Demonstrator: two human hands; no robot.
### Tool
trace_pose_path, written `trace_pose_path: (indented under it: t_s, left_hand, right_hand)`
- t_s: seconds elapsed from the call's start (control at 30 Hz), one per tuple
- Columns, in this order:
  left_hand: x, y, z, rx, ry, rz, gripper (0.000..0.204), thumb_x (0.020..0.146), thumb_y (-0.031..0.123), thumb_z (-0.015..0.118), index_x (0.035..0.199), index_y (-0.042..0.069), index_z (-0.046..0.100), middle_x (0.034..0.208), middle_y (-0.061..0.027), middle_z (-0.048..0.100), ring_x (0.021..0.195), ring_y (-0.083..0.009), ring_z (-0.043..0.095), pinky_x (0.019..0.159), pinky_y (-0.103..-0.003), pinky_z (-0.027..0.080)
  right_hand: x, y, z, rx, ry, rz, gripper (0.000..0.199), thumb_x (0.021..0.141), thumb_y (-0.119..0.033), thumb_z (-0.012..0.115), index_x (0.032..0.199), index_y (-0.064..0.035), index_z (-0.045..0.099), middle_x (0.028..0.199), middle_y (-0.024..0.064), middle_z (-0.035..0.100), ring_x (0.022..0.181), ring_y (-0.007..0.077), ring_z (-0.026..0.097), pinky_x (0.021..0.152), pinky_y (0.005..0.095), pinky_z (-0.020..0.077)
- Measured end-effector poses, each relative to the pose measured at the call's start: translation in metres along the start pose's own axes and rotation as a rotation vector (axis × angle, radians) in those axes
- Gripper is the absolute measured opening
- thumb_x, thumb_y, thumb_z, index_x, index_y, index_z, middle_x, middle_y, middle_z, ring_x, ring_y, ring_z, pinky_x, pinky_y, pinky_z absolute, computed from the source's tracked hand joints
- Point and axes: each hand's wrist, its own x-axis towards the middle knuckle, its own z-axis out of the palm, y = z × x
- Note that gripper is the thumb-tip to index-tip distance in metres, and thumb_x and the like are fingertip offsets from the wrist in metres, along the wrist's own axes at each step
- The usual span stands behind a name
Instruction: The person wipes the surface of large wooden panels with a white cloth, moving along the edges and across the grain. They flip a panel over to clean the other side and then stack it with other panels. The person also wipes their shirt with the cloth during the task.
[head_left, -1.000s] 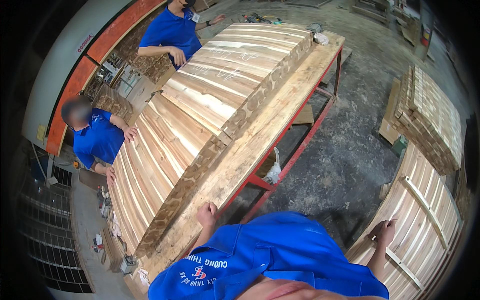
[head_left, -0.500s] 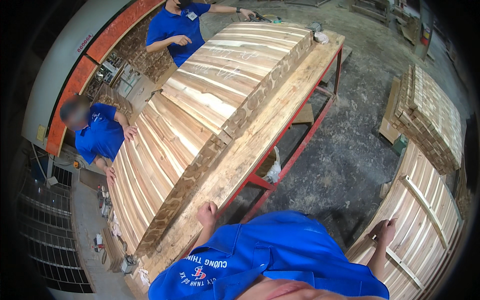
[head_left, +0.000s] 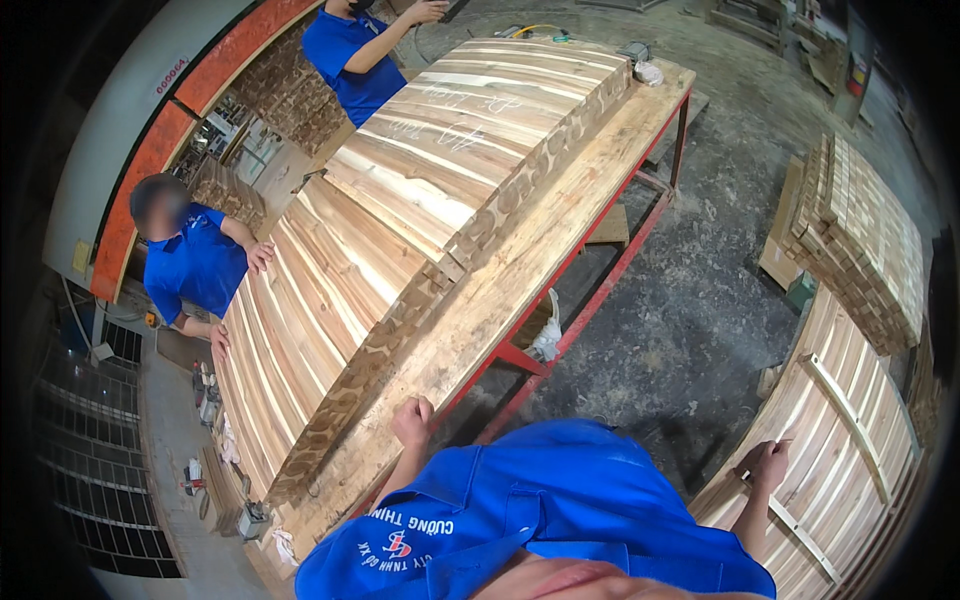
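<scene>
Grey concrete flooring (head_left: 700, 290), stained and dusty, spreads between our two hands, and on either side of it stands stacked timber. Our left hand (head_left: 412, 422) rests with fingers curled over the near edge of the long red-framed wooden workbench (head_left: 560, 215); it looks like a loose hold for support rather than a firm grasp, and it has nothing else in it. Just beyond that hand, on the bench, lie the two big curved panels of glued pale wood strips (head_left: 330, 290), their block-patterned end grain facing us. Our right hand (head_left: 768, 465) is down at our right side, touching a pale cross batten (head_left: 840, 395) on the slatted wooden panel (head_left: 850, 470) leaning there; we cannot tell whether the fingers close round the batten or only press on it. Farther right of that hand stands a tall stack of small wooden blocks (head_left: 860, 230). Across the bench from our left hand, two other people in blue shirts (head_left: 200, 270) have their hands on the far edges of the curved panels. We judge that we are bracing between bench and slatted panel, with handling of that panel the step in hand; shifting it would call for a firmer two-handed hold and a clear footing on the floor.
</scene>
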Motion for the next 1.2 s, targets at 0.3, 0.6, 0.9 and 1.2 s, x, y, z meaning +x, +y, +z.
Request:
trace_pose_path:
  t_s: [0.3,0.6,0.9,1.2]
  left_hand:
    - [-0.0006,-0.0009,-0.001,-0.029,0.002,0.003,0.012,0.075,0.018,0.058,0.064,0.014,0.06,0.064,-0.0094,0.062,0.06,-0.0323,0.06,0.056,-0.042,0.047]
    - [-0.0021,-0.0012,0.0006,-0.004,0.026,0.006,0.012,0.074,0.019,0.06,0.063,0.014,0.059,0.064,-0.0102,0.062,0.06,-0.0334,0.06,0.055,-0.044,0.047]
    - [0.0007,-0.0018,0.0032,0.022,0.045,0.012,0.025,0.081,0.027,0.06,0.063,0.009,0.059,0.063,-0.0138,0.062,0.061,-0.0346,0.059,0.057,-0.045,0.048]
    - [0.001,-0.0024,0.0047,0.014,0.068,0.028,0.025,0.08,0.025,0.061,0.061,0.009,0.057,0.062,-0.0138,0.061,0.06,-0.0341,0.059,0.056,-0.045,0.047]
  right_hand:
    - [-0.0015,-0.0042,-0.003,0.013,-0.028,0.015,0.03,0.092,-0.031,0.05,0.092,-0.0024,0.059,0.082,0.0198,0.064,0.079,0.0385,0.062,0.072,0.0463,0.0473]
    - [-0.0043,-0.0082,-0.0053,0.003,-0.019,0.002,0.032,0.092,-0.032,0.05,0.092,-0.0013,0.06,0.083,0.021,0.065,0.081,0.0386,0.063,0.073,0.0467,0.0473]
    - [-0.0037,-0.0046,-0.0035,0.024,-0.006,-0.009,0.032,0.091,-0.031,0.05,0.091,-0.0014,0.061,0.081,0.0209,0.064,0.078,0.039,0.062,0.072,0.0463,0.0475]
    - [-0.0003,-0.0016,-0.0012,0.015,-0.017,-0.016,0.032,0.091,-0.031,0.051,0.091,-0.0002,0.06,0.08,0.0212,0.063,0.078,0.0396,0.061,0.072,0.0465,0.0468]
